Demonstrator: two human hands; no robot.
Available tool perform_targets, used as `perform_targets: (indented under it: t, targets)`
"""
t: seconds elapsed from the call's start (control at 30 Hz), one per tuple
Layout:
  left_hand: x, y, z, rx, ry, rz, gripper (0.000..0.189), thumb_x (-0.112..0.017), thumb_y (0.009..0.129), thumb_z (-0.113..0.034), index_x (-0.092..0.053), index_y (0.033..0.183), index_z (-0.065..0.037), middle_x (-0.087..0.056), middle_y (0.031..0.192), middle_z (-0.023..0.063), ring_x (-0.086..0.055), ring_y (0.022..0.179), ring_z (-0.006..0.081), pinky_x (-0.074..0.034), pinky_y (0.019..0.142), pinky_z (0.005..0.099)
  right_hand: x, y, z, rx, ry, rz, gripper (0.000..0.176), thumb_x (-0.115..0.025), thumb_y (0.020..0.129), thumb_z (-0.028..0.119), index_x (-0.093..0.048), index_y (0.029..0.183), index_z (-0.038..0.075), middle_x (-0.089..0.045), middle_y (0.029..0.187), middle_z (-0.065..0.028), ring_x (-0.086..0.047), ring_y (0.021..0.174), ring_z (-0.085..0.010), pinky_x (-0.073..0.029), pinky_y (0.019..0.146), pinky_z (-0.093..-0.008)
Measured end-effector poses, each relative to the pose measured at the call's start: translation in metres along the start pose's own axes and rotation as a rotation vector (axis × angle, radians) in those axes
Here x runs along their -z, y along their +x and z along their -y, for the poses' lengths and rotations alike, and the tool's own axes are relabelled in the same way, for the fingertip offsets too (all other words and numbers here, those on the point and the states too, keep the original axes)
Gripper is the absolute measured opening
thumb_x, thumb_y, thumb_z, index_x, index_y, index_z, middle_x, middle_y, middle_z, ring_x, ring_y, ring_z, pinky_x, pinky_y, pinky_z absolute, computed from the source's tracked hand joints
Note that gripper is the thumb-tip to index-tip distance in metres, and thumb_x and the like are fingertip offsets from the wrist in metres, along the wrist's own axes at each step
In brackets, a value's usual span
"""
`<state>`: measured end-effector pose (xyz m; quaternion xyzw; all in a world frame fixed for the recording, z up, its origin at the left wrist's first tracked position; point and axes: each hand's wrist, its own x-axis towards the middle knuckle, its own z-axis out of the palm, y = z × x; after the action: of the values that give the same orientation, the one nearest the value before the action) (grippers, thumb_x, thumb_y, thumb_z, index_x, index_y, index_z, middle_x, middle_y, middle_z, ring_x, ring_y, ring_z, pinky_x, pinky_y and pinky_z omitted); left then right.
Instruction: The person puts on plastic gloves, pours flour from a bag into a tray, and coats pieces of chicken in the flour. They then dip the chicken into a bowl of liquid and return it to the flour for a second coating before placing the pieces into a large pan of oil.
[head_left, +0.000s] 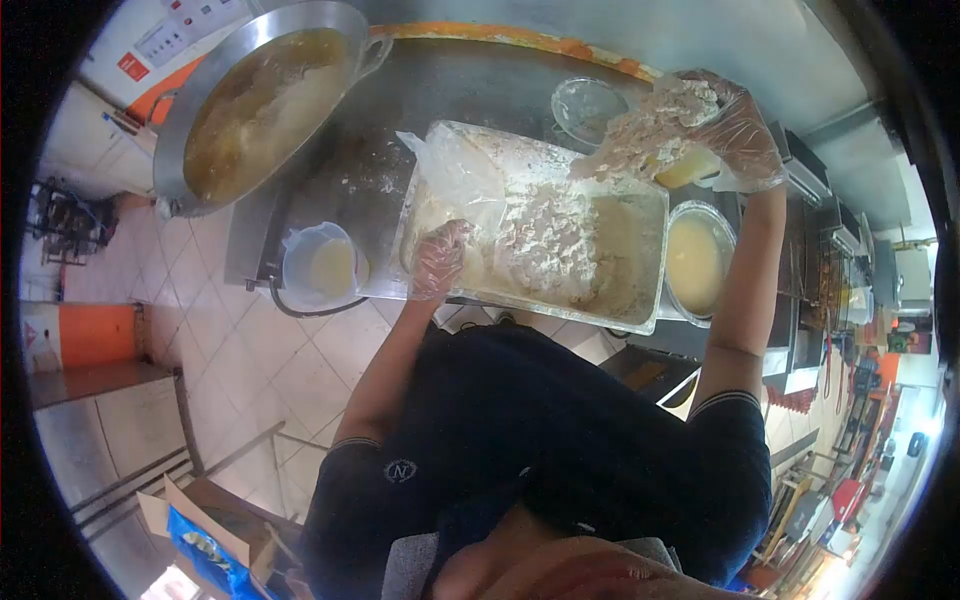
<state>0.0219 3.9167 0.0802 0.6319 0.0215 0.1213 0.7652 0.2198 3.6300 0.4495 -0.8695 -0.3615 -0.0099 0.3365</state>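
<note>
Wide pan [290,14]: well left of the left grip and beyond it, holding brownish liquid.
Jug [298,268]: left of the left grip and near it, its pale contents within easy reach, I judge.
Left grip [438,260]: gloved, fingers curled inward at the tray's left end; whether anything is pinched inside, I cannot tell.
Clear bag [455,175]: just beyond the left grip, over the tray's left end, probably set aside from the powder [550,240].
Tray [661,245]: mostly right of the left grip, on the desk [410,85], probably placed between both arms to catch spills.
Powder-coated mass [640,130]: against the right grip, hanging out to its left, near the tray's far right corner; probably raised there so loose powder drops back.
Right grip [735,130]: gloved, fingers closed around the mass's right end.
Bowl [700,208]: nearer the body than the right grip, holding pale yellow liquid.
</note>
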Motion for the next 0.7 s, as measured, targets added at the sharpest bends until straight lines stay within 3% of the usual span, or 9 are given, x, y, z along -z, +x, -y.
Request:
perform_targets:
  t: [0.07,0.2,0.27,0.3,0.37,0.4,0.53,0.63,0.7]
  targets:
    - [-0.013,0.000,-0.034,-0.261,0.876,-0.100,0.024,-0.054,0.081,-0.005,-0.061,0.104,-0.010,-0.059,0.073,0.0059,-0.055,0.060,0.0197,-0.045,0.059,0.0312,-0.002,0.005,0.003,0.016,-0.016,-0.006,0.051,-0.077,0.065,0.016,-0.059,0.110,0.002,-0.064,0.100,-0.0098,-0.058,0.093,-0.0187,-0.046,0.087,-0.0299]
    - [-0.010,0.002,-0.024,-0.272,0.931,-0.110,0.023,-0.054,0.081,-0.006,-0.061,0.103,-0.010,-0.058,0.074,0.0060,-0.054,0.061,0.0196,-0.045,0.060,0.0313,0.006,0.017,0.015,0.070,-0.092,-0.016,0.051,-0.077,0.066,0.019,-0.059,0.111,0.003,-0.063,0.102,-0.0103,-0.058,0.095,-0.0200,-0.045,0.088,-0.0311]
    - [-0.005,-0.004,-0.021,0.083,0.454,-0.051,0.024,-0.055,0.081,-0.010,-0.059,0.105,-0.012,-0.058,0.074,0.0083,-0.056,0.065,0.0235,-0.046,0.061,0.0345,0.010,0.026,0.026,0.122,-0.145,-0.012,0.052,-0.077,0.066,0.021,-0.059,0.111,0.003,-0.063,0.102,-0.0105,-0.057,0.096,-0.0206,-0.045,0.088,-0.0317]
    - [-0.003,-0.005,-0.020,0.083,0.461,-0.086,0.024,-0.055,0.081,-0.010,-0.059,0.105,-0.012,-0.058,0.074,0.0083,-0.056,0.065,0.0235,-0.046,0.061,0.0345,0.014,0.031,0.034,0.155,-0.170,-0.010,0.052,-0.077,0.066,0.022,-0.059,0.111,0.004,-0.063,0.103,-0.0106,-0.057,0.097,-0.0210,-0.045,0.089,-0.0320]
    - [-0.002,-0.002,-0.012,-0.071,0.851,0.015,0.029,-0.049,0.086,-0.004,-0.053,0.114,-0.005,-0.056,0.079,0.0000,-0.047,0.059,0.0052,-0.042,0.051,0.0204,0.019,0.045,0.051,0.218,-0.220,-0.009,0.052,-0.077,0.067,0.023,-0.059,0.111,0.004,-0.063,0.103,-0.0108,-0.057,0.098,-0.0216,-0.044,0.089,-0.0327]
    - [0.004,-0.001,0.015,-0.295,0.685,-0.034,0.026,-0.047,0.088,-0.005,-0.053,0.113,-0.005,-0.052,0.076,-0.0007,-0.047,0.058,0.0048,-0.043,0.050,0.0201,0.022,0.052,0.062,0.253,-0.248,-0.012,0.052,-0.078,0.067,0.024,-0.058,0.111,0.004,-0.063,0.104,-0.0110,-0.057,0.098,-0.0219,-0.044,0.090,-0.0330]
    - [-0.005,-0.003,-0.012,-0.216,0.665,0.023,0.021,-0.045,0.091,-0.008,-0.053,0.110,-0.005,-0.053,0.080,0.0003,-0.049,0.063,0.0067,-0.045,0.054,0.0204,0.030,0.086,0.113,0.408,-0.360,-0.029,0.053,-0.078,0.068,0.027,-0.058,0.112,0.006,-0.062,0.105,-0.0114,-0.056,0.100,-0.0232,-0.044,0.091,-0.0342]
    - [-0.006,-0.001,-0.007,-0.448,0.998,-0.144,0.024,-0.050,0.083,-0.012,-0.055,0.107,-0.010,-0.055,0.071,0.0054,-0.055,0.062,0.0200,-0.046,0.057,0.0331,0.032,0.111,0.158,0.515,-0.424,-0.041,0.053,-0.078,0.068,0.029,-0.058,0.112,0.006,-0.062,0.106,-0.0117,-0.056,0.102,-0.0242,-0.043,0.092,-0.0351]
    - [0.002,-0.003,0.015,0.093,0.300,-0.013,0.022,-0.047,0.086,-0.012,-0.055,0.105,-0.004,-0.050,0.068,0.0003,-0.051,0.055,0.0127,-0.042,0.047,0.0279,0.030,0.125,0.190,0.604,-0.462,-0.050,0.054,-0.078,0.069,0.031,-0.058,0.112,0.007,-0.062,0.107,-0.0120,-0.055,0.103,-0.0248,-0.043,0.092,-0.0357]
